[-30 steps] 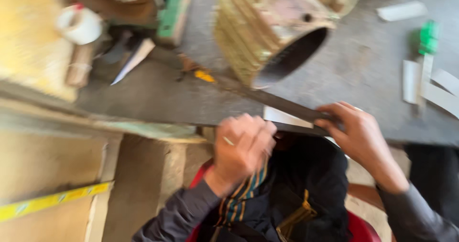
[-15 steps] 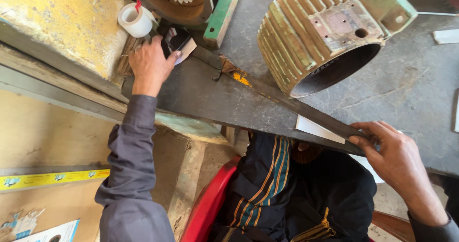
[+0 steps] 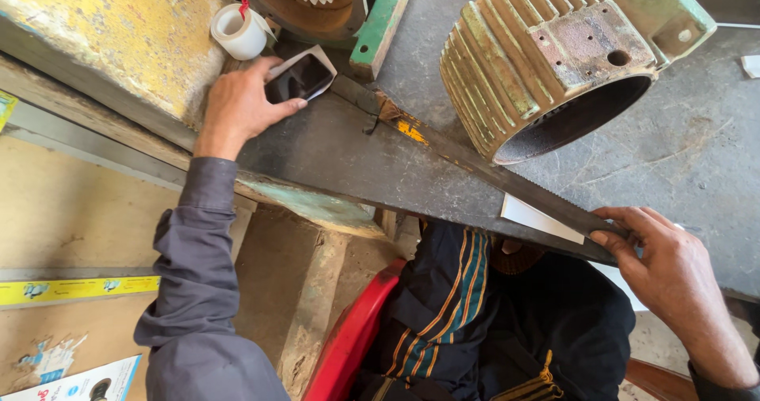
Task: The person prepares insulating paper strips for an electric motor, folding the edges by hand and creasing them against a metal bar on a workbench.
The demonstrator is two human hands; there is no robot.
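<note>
Left hand (image 3: 237, 104) grips a dark phone (image 3: 298, 78) at the far left of the grey table (image 3: 681, 155), just beside a white tape roll (image 3: 239, 31); right hand (image 3: 661, 262) pinches the near end of a long flat metal bar (image 3: 507, 181) lying across the table edge; ribbed motor housing (image 3: 554, 60) behind the bar; white paper slip (image 3: 541, 218) under it.

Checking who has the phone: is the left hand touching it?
Touching. The head view shows the left hand with fingers over the phone edge.
</note>
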